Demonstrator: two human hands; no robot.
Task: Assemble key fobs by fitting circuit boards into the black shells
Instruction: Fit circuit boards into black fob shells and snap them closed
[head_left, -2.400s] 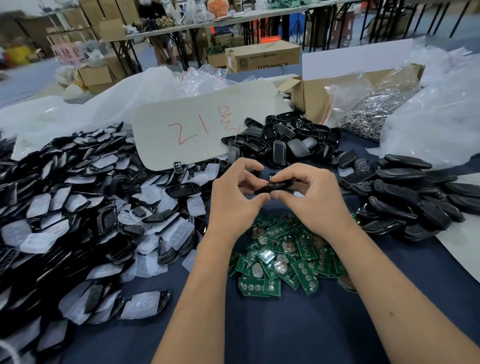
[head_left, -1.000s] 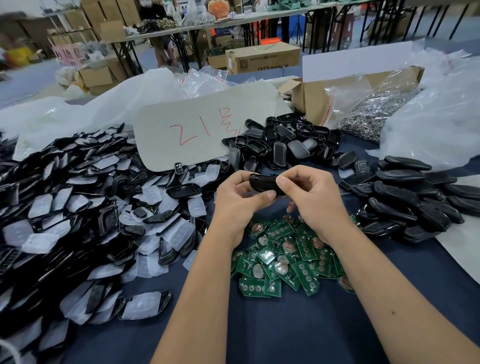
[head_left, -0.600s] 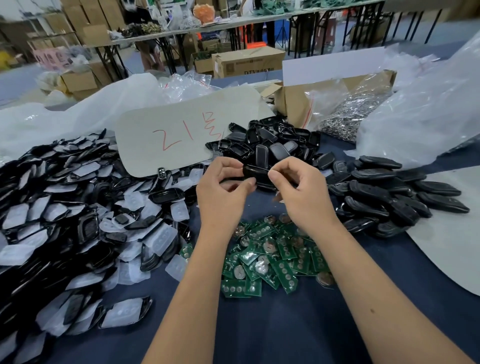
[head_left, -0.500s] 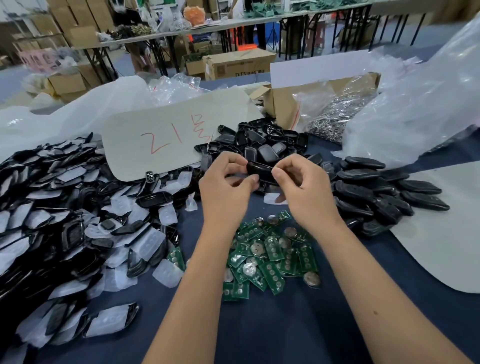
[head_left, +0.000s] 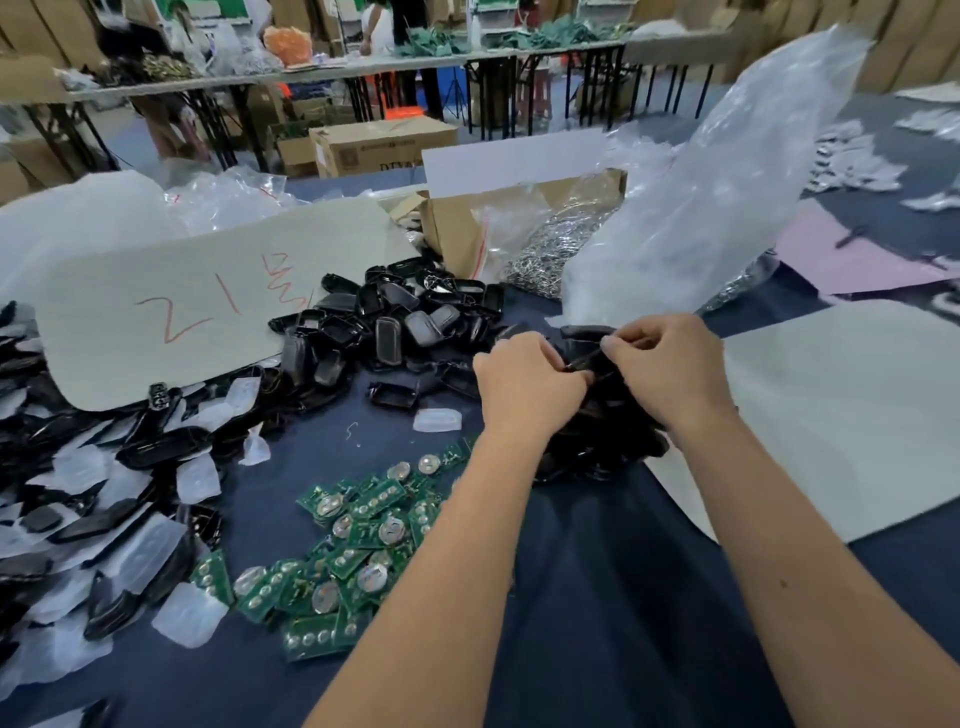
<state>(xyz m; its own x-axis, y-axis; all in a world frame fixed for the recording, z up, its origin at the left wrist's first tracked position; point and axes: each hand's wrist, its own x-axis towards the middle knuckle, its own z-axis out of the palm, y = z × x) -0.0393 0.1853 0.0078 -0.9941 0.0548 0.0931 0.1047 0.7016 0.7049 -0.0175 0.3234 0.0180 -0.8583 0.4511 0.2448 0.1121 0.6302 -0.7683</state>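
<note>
My left hand (head_left: 527, 387) and my right hand (head_left: 667, 371) together pinch one black key fob shell (head_left: 584, 362) by its two ends. They hold it just above the pile of closed black fobs (head_left: 608, 441) on the right. Both hands hide most of the held shell and much of that pile. A heap of green circuit boards (head_left: 343, 556) with round coin cells lies on the dark blue cloth (head_left: 597, 597), near and left of my left forearm. A pile of open black shell halves (head_left: 395, 325) sits behind the boards.
A large heap of black shells and clear button pads (head_left: 93, 493) fills the left side. A pale card with red writing (head_left: 187, 306) lies behind. A cardboard box (head_left: 457, 228) with metal parts, a clear plastic bag (head_left: 701, 202) and a white sheet (head_left: 852, 405) occupy the right.
Both hands carried the shell from above the circuit boards to the right, over the pile of closed fobs. The view swung right with them.
</note>
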